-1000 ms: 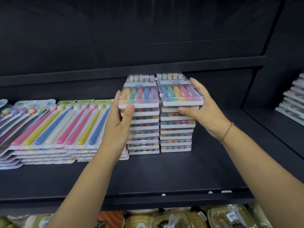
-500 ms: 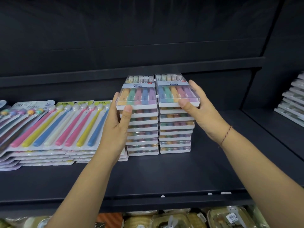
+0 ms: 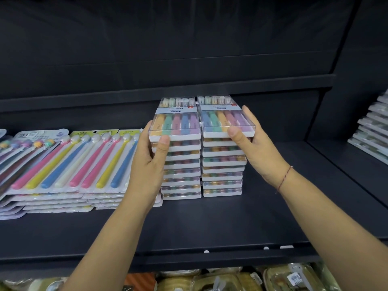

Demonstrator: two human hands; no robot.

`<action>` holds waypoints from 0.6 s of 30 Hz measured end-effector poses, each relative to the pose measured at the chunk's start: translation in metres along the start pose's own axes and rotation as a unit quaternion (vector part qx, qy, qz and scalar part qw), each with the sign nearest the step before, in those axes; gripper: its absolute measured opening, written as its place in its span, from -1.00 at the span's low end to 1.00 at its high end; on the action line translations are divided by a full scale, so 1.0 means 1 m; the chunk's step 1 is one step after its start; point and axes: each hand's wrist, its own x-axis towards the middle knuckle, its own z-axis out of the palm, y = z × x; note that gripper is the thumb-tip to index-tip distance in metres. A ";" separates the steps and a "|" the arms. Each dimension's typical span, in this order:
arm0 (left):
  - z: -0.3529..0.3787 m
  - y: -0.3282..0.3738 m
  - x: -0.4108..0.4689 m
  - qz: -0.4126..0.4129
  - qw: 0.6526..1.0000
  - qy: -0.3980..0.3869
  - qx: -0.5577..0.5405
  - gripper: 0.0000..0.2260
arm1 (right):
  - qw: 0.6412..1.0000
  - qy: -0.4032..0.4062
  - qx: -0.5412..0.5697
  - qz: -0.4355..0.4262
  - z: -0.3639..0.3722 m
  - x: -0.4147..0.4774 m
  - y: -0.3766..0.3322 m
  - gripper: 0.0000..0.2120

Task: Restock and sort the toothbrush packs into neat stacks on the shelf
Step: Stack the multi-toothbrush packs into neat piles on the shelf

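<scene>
The right top pack (image 3: pixel 227 120), a clear box of five coloured toothbrushes, is lying on the right stack (image 3: pixel 222 169). The right grip (image 3: pixel 259 152) is clasping its near right corner, with the thumb pressing on the front edge and the fingers running along the right side. The left top pack (image 3: pixel 175 124), a box of the same kind, is sitting on the left stack (image 3: pixel 181 175). The left grip (image 3: pixel 147 164) is holding its near left corner the same way, thumb on the front edge and fingertips against the left side. Between the two grips the stacks are standing side by side on the dark shelf (image 3: pixel 210 223). Just left of the left grip, carded packs (image 3: pixel 63 162) of long-handled toothbrushes are lying in low overlapping piles. A red thread (image 3: pixel 283 179) is circling the wrist behind the right grip. Well to the right of that grip, flat packs (image 3: pixel 371 131) are lying stacked on a neighbouring shelf. Below both grips, under the shelf's front lip, wrapped goods (image 3: pixel 231 280) are showing.
</scene>
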 end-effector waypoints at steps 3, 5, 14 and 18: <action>-0.001 -0.001 0.000 -0.003 1.000 -0.002 -0.007 -0.37 | 1.000 -0.013 -0.010 0.003 -0.003 0.001 0.000 -0.08; -0.001 -0.001 -0.001 0.001 1.000 -0.002 -0.007 -0.41 | 1.000 -0.022 -0.019 0.006 -0.006 0.002 -0.001 -0.10; 0.002 0.004 -0.004 0.003 0.999 0.001 0.032 -0.39 | 0.999 -0.025 -0.024 0.017 -0.003 -0.001 -0.006 -0.10; 0.015 0.023 -0.026 0.090 0.965 0.142 0.201 -0.36 | 0.999 -0.025 -0.029 0.032 -0.014 -0.011 -0.012 -0.09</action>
